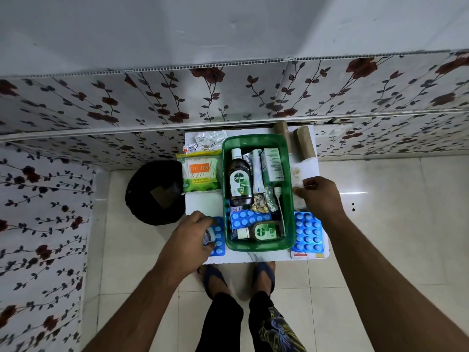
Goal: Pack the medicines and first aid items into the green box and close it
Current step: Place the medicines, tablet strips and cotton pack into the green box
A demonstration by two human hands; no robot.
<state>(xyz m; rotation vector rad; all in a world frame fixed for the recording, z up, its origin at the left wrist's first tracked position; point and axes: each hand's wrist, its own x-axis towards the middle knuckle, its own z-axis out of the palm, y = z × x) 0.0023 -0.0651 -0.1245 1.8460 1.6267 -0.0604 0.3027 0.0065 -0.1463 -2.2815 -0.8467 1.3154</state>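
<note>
The open green box (pixel 289 199) stands mid-table, holding a large Dettol bottle (pixel 239 179), a small Dettol bottle (pixel 261 231), a white tube (pixel 256 171), a green carton (pixel 272 164) and a blue pill strip (pixel 247 217). My left hand (pixel 189 236) is closed over a small round clear item lying on a blue pill strip (pixel 218 237) left of the box. My right hand (pixel 318 196) pinches a white gauze sheet (pixel 305 168) right of the box. Another blue pill strip (pixel 308 232) lies at the front right. A cotton swab pack (pixel 200 172) sits left of the box.
The small white table (pixel 203 201) stands against a floral-papered wall. Two brown rolls (pixel 303 142) and crumpled foil wrappers (pixel 205 139) lie at its back. A black bin (pixel 156 191) stands on the floor to the left. My sandalled feet (pixel 238 278) are under the front edge.
</note>
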